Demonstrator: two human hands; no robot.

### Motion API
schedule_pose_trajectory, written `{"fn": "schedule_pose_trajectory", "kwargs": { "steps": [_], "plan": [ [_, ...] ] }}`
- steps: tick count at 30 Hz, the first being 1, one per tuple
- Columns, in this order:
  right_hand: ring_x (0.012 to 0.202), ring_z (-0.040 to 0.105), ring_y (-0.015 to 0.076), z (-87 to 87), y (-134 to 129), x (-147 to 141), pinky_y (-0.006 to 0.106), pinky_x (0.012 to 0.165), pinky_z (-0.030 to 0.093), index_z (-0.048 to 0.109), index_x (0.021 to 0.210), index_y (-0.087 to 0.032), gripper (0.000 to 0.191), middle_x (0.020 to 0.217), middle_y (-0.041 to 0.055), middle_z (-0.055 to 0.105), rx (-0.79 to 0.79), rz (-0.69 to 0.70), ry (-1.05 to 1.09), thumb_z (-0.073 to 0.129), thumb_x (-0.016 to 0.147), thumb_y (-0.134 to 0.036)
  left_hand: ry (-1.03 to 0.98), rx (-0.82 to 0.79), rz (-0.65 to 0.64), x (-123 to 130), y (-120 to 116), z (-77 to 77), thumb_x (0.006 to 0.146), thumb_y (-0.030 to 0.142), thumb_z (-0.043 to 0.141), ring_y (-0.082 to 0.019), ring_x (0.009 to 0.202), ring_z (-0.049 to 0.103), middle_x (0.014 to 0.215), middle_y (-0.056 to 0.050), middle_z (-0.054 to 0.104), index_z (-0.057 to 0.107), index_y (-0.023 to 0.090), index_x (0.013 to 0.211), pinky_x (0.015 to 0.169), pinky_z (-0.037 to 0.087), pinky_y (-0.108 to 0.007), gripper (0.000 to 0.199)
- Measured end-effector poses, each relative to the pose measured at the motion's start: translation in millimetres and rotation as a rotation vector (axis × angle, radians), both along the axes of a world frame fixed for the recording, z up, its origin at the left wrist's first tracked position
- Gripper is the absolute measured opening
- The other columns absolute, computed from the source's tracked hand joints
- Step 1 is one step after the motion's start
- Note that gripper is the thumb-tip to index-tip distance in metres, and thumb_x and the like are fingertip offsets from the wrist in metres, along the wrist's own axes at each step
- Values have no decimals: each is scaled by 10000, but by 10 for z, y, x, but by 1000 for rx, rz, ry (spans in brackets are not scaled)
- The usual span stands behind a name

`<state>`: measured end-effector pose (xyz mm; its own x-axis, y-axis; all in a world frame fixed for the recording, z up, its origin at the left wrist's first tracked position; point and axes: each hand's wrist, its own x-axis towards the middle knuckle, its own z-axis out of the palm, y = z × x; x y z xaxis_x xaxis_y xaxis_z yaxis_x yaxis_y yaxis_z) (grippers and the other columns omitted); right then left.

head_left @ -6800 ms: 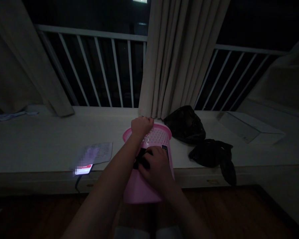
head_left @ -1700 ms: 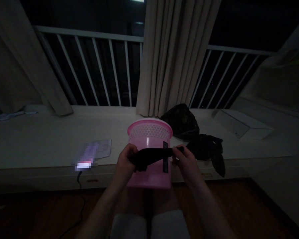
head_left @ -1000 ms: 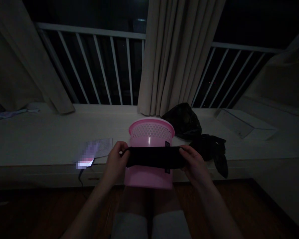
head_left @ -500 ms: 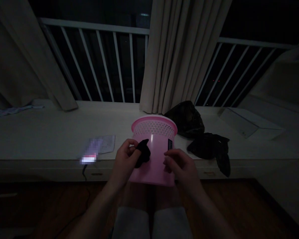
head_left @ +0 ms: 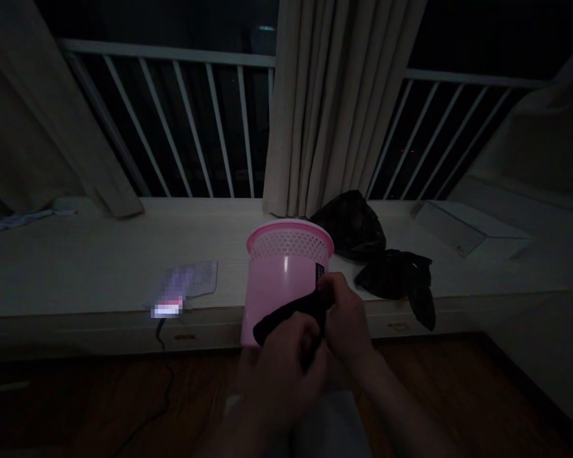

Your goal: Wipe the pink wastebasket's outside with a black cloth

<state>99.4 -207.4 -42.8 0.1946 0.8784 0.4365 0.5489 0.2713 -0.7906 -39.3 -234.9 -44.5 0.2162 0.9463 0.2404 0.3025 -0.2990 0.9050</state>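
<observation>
A black cloth-like item is stretched out in front of the pink basket. My left hand is closed on its lower middle part, with the fingers curled. At the item's right end, my right hand pinches it near the basket's dark label. The basket stands upright, with a honeycomb mesh band under its rim; the hands and the black item cover its lower right part.
Two black plastic bags lie right of the basket on the white ledge. A white box is farther right. Papers and a glowing blurred device with a cable lie left. Curtains and railings stand behind.
My left hand has moved right and down with the black item, which is now stretched out. My right hand has closed on its right end. The view has shifted slightly.
</observation>
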Motion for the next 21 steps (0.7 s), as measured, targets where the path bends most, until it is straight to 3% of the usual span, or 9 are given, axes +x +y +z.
{"fn": "schedule_pose_trajectory", "kwargs": {
  "steps": [4,9,13,16,19,21],
  "plan": [
    [639,557,153,-36,-89,16,249,569,396,526,858,-219,237,721,-27,587,-36,59,130,527,627,-166,111,57,168,-27,118,-31,651,136,534,-123,524,437,596,77,419,477,236,845,504,287,-227,225],
    [668,544,143,-50,-181,-117,238,600,435,493,809,-225,233,712,-39,565,-116,192,577,494,586,-158,36,94,296,-101,422,-28,593,85,487,-143,606,496,706,48,495,462,234,878,573,348,-248,322],
    [623,513,115,-31,-183,-164,211,594,416,435,758,-227,241,661,-64,543,-184,306,924,560,573,-138,-98,38,249,-90,500,-100,567,82,460,-157,674,540,766,27,542,489,227,889,611,390,-255,355],
    [585,508,107,-1,-228,-124,202,566,409,408,755,-231,270,653,-67,531,-234,475,1139,567,572,-114,-216,-30,200,-93,508,-105,546,97,447,-151,642,537,722,30,559,528,217,853,572,390,-239,340],
    [547,506,113,16,-245,-46,207,513,400,446,771,-228,252,682,-48,555,-350,599,1173,566,565,-146,-372,-157,74,-115,495,-37,530,133,460,-136,566,504,636,35,551,576,196,752,507,365,-223,258],
    [513,483,106,6,-192,9,199,481,371,478,785,-227,256,665,-50,557,-368,572,1134,584,557,-181,-469,-260,-13,-132,482,6,551,161,509,-127,547,491,604,36,551,612,180,708,505,367,-220,189]
  ]
}}
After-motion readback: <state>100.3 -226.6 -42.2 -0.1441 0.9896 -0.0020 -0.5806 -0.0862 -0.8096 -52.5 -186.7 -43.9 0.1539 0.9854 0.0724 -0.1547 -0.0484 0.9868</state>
